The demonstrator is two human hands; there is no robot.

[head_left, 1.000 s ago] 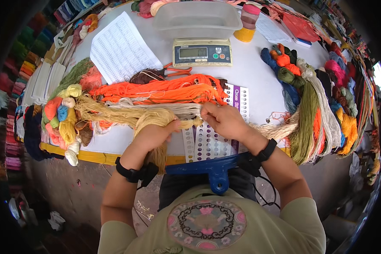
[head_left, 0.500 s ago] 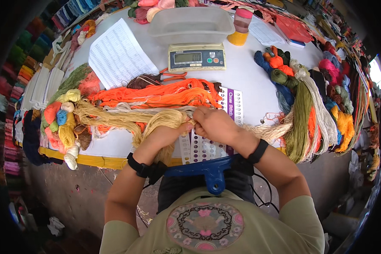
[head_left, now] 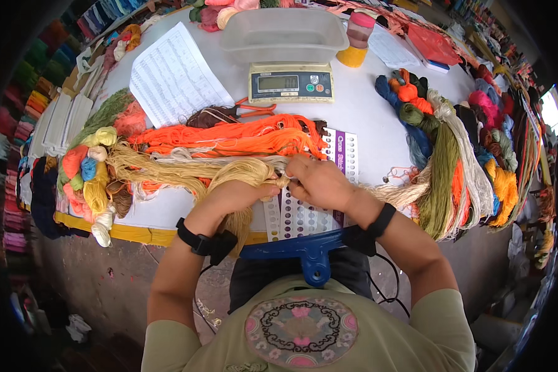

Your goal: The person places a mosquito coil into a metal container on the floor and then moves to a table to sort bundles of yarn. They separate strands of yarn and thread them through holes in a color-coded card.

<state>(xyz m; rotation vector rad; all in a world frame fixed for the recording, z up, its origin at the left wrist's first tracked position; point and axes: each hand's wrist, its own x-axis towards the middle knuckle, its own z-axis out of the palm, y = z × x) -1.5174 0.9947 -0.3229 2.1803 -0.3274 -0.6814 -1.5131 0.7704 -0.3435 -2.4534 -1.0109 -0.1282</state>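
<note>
A skein of pale yellow thread (head_left: pixel 240 172) lies in a bent bundle, one end hanging over the table's near edge. My left hand (head_left: pixel 253 192) is closed around its gathered end, fingers partly hidden by the strands. Against that same end, my right hand (head_left: pixel 321 181) pinches the thread with fingertips bent in. The two hands nearly touch. Beneath them are white cards with rows of punched holes (head_left: pixel 291 217), and a big blue clip (head_left: pixel 315 251) sits at the edge by my body. Bright orange skeins (head_left: pixel 229 139) lie just beyond my hands.
Behind the orange skeins are orange-handled pliers or scissors (head_left: pixel 254 110), a digital scale (head_left: pixel 291 84) under a clear plastic tub (head_left: pixel 284 37), and a printed sheet (head_left: pixel 177 77). Multicoloured skeins pile up at left (head_left: pixel 96 180) and right (head_left: pixel 443 167). A pink-lidded jar (head_left: pixel 358 38) stands beyond.
Both hands stay at the end of the pale yellow skein. My right fingers have shifted slightly, and my left forearm sits a little further left. The whole view has moved a little.
</note>
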